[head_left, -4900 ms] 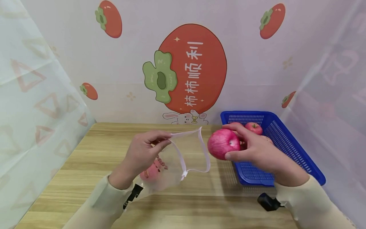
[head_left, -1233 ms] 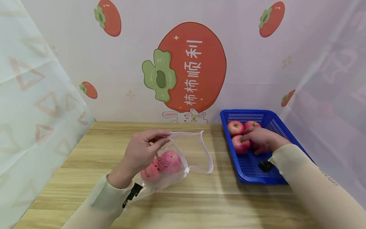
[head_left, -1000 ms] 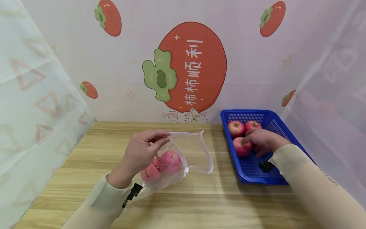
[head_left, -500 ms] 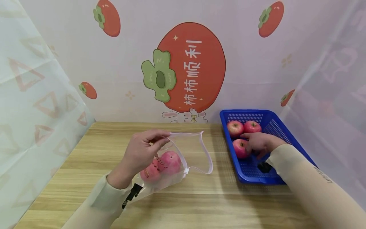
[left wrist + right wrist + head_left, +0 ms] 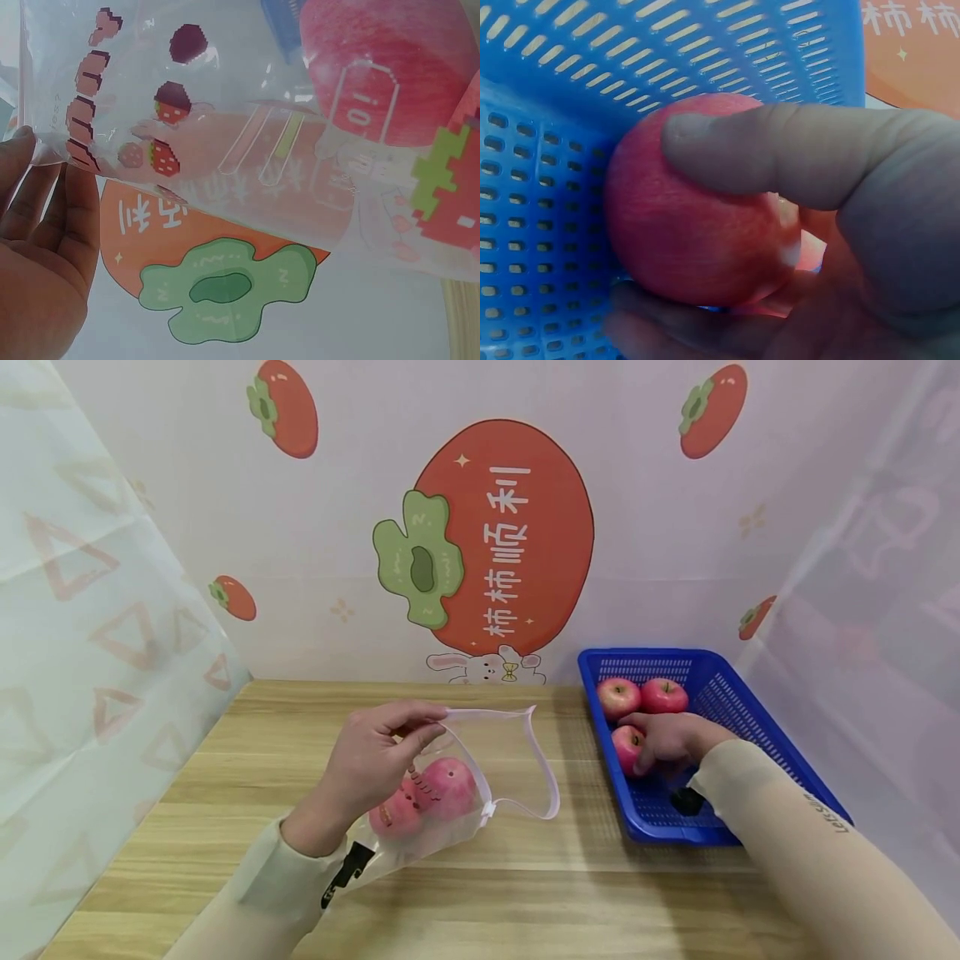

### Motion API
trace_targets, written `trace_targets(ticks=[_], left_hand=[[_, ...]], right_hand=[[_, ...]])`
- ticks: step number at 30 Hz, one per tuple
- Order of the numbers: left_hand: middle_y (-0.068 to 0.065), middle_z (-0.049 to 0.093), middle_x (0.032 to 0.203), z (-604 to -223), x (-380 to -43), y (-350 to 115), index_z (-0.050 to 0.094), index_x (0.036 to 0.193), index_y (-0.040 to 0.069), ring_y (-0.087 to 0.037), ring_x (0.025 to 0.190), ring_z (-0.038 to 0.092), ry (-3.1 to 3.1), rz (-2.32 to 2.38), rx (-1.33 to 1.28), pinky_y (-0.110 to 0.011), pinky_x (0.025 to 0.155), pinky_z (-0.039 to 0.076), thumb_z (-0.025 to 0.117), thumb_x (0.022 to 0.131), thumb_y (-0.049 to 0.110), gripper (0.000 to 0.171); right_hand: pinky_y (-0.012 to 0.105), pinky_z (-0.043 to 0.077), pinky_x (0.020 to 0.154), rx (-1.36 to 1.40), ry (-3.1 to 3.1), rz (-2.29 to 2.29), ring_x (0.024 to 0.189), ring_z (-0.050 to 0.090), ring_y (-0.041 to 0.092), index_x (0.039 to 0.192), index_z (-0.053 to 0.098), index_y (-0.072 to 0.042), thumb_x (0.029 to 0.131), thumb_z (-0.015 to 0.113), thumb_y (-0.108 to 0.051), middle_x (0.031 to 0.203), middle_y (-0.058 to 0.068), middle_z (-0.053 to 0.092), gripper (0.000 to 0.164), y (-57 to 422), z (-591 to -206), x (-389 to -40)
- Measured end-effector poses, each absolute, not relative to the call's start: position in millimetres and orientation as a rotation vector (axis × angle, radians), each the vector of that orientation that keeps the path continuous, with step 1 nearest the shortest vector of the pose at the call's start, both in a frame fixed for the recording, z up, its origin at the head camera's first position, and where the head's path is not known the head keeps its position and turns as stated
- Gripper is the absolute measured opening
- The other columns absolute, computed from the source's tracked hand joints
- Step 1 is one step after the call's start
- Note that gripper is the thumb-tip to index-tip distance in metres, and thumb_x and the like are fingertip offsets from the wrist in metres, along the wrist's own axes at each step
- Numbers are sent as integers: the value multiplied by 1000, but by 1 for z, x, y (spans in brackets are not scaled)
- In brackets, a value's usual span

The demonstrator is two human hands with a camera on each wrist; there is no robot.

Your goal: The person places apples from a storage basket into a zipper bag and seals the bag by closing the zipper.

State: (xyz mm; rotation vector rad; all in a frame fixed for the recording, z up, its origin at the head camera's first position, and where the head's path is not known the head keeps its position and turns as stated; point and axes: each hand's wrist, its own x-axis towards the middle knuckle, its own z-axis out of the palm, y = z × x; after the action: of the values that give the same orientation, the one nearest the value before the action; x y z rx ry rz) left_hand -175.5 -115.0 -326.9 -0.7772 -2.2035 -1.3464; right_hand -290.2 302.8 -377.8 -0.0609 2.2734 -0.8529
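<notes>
My left hand (image 5: 378, 768) pinches the top edge of a clear zip bag (image 5: 517, 760) between thumb and fingers, its mouth spread toward the right. Two apples (image 5: 448, 787) lie inside, behind the bag's printed pictures. In the left wrist view, the bag (image 5: 247, 150) fills most of the frame above the hand (image 5: 45, 247). Inside the blue basket (image 5: 637, 835), my right hand (image 5: 671, 739) grips a red apple (image 5: 626, 747). The right wrist view shows the thumb across this apple (image 5: 697, 217), with fingers curled under it.
Two more apples, a paler one (image 5: 618, 697) and a redder one (image 5: 664, 696), sit at the back of the basket. The wooden table (image 5: 465, 910) ends at a printed backdrop (image 5: 337, 643), with patterned sheets at both sides.
Earlier the right hand held an apple near the bag's mouth; the bag now shows a second apple. The right hand went into the basket and has closed round the front-left apple. The left hand stays put.
</notes>
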Motion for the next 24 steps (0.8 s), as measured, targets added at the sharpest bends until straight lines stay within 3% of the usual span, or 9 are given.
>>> trace_targets(ticks=[6, 10, 15, 20, 24], left_hand=[[3, 74, 86, -327, -176, -114, 78, 100, 10, -11, 59, 62, -2211, -1343, -774, -23, 45, 47, 79, 83, -2, 21], [4, 74, 85, -326, -176, -114, 78, 100, 11, -11, 59, 61, -2216, -1339, -764, -23, 45, 47, 79, 83, -2, 22], [5, 73, 85, -326, -176, -114, 79, 100, 14, -10, 60, 61, -2221, -1323, -762, -23, 46, 47, 79, 83, 0, 22], [5, 73, 85, -326, -176, -113, 79, 101, 12, -10, 60, 61, -2221, -1317, -768, -23, 46, 47, 79, 84, 1, 20], [4, 73, 85, -325, -176, -113, 78, 101, 11, -10, 60, 61, -2241, -1321, -752, -24, 45, 47, 79, 84, 2, 19]], right_hand=[[46, 55, 73, -110, 2336, -840, 103, 53, 37, 147, 41, -7, 70, 82, -6, 125, 21, 50, 87, 306, -376, -289], [46, 53, 81, -120, 2349, -910, 106, 52, 36, 150, 33, -3, 72, 81, -11, 127, 23, 49, 92, 310, -370, -287], [50, 45, 92, -198, 2518, -883, 114, 47, 40, 152, 31, -2, 78, 80, -29, 137, 28, 43, 92, 316, -357, -283], [48, 52, 83, -172, 2501, -1088, 105, 54, 39, 150, 35, -6, 79, 82, -27, 142, 24, 32, 88, 313, -345, -275], [44, 56, 78, -136, 2439, -1191, 103, 54, 37, 151, 32, -6, 79, 83, -23, 139, 22, 32, 90, 307, -341, -271]])
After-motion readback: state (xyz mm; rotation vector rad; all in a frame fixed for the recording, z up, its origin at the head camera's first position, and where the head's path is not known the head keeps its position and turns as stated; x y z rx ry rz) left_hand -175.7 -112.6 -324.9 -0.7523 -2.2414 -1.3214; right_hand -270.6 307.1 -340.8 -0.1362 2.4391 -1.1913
